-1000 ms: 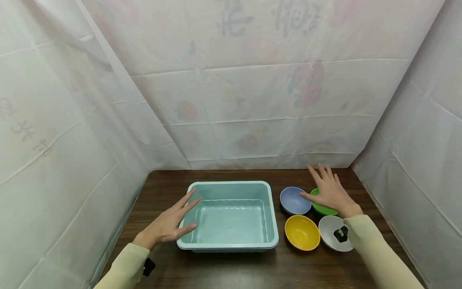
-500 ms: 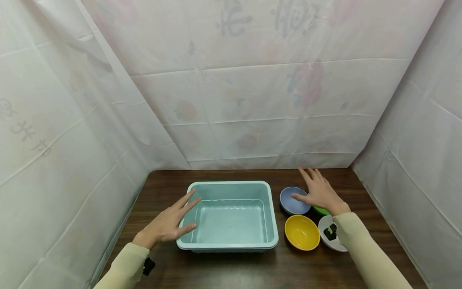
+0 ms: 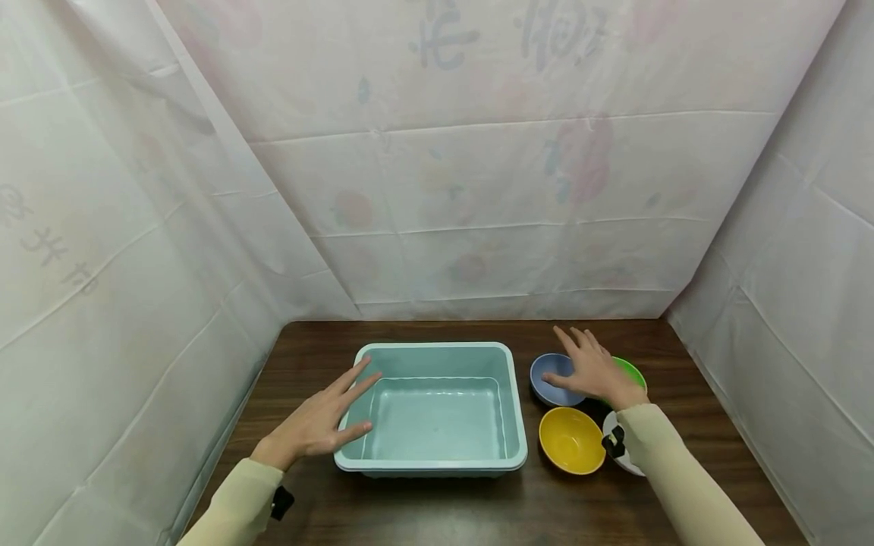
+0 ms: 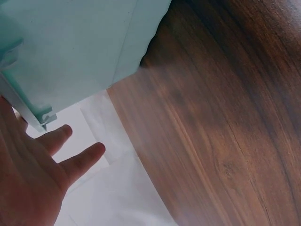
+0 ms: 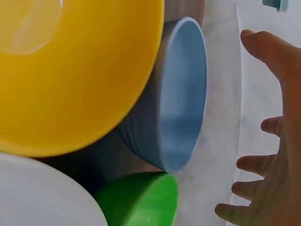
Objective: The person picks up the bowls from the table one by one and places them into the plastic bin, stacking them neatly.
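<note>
A light teal rectangular basin stands on the table. At its left rim, my left hand has its fingers spread over the edge; the left wrist view shows the basin's outer wall beside that hand. My right hand is over the blue bowl and the green bowl, fingers spread and holding nothing. In the right wrist view, the blue bowl lies to the left of the thumb. Nearer me are a yellow bowl and a white bowl, the latter partly hidden by the right sleeve.
The dark wooden table carries the basin on its left half and the bowls grouped at the basin's right. White printed sheets close off the back and both sides. A small black device sits on the right wrist.
My right hand has moved left, from over the green bowl to over the blue one, uncovering more of the green bowl's right side. The left hand has stayed where it was.
</note>
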The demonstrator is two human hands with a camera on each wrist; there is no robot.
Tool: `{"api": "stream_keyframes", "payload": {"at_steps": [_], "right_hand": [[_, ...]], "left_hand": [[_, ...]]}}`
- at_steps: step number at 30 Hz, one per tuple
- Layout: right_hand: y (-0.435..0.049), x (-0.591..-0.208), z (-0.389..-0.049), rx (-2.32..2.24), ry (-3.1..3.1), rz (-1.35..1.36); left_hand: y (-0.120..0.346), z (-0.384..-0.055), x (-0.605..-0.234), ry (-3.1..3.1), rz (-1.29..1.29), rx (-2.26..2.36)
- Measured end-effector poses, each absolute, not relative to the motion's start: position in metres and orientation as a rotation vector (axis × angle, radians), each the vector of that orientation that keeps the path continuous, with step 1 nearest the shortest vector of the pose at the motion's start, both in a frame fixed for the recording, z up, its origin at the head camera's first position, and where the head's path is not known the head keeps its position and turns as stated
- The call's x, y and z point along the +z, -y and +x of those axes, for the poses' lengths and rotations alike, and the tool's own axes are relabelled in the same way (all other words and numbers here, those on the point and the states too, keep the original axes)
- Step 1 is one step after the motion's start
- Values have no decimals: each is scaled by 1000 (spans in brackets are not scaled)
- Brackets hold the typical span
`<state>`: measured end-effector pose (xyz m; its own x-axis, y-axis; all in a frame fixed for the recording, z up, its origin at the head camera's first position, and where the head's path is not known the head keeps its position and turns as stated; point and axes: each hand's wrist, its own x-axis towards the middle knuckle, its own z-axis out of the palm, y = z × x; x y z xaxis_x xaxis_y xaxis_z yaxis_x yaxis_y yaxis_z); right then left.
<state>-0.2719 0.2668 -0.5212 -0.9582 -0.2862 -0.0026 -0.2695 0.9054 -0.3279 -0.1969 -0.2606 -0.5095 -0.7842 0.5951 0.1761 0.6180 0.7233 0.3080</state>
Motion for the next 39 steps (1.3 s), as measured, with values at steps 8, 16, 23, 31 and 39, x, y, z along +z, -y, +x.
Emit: {"api": "stream_keyframes", "payload": {"at_steps": [8, 16, 23, 31, 39], "right_hand": [[-261, -526, -274, -486, -2985, -449], [-254, -523, -279, -455, -2957, -440], [-250, -527, -277, -420, -2918, -422], [-247, -527, -276, -388, -2899, -452], [-243, -527, -275, -374, -2863, -429]], "left_hand": [[261, -197, -512, 2870, -992, -565], [261, -198, -511, 2884, -994, -601], [262, -198, -514, 2883, -996, -600], [262, -197, -514, 2887, -991, -578], [262, -196, -514, 2884, -982, -579]]}}
